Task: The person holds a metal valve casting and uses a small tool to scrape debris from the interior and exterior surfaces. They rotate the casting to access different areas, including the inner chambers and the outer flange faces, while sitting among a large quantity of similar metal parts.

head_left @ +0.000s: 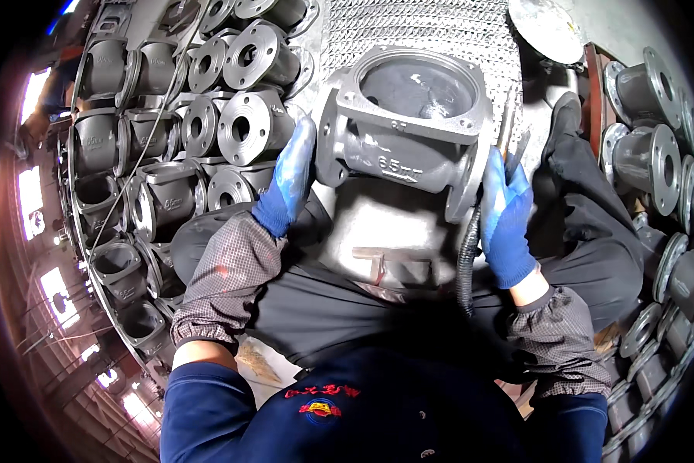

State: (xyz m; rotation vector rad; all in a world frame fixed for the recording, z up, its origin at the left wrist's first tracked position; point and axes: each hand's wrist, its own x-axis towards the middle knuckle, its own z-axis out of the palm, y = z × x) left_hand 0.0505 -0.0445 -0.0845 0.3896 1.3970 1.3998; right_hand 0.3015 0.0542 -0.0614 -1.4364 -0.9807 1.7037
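Observation:
A dark grey cast-metal valve body (408, 143) stands before me, its wide squarish opening facing up and a round flange at either side. My left hand (289, 181), in a blue glove, lies with straight fingers along the left flange. At the right flange is my right hand (507, 220), gloved too, its fingers pointing away from me. Between them the two hands grip the casting from its sides. A black ribbed hose (467, 266) passes beside my right wrist, and a thin rod (507, 119) shows just beyond the fingers. The casting's underside is hidden.
Many similar flanged castings (253, 127) are stacked at the left, and more castings (644, 170) line the right. Beyond the valve body lies a patterned metal mat (420, 27). A pale round disc (546, 31) is at the far right. Metal blocks (405, 270) lie between my bent legs.

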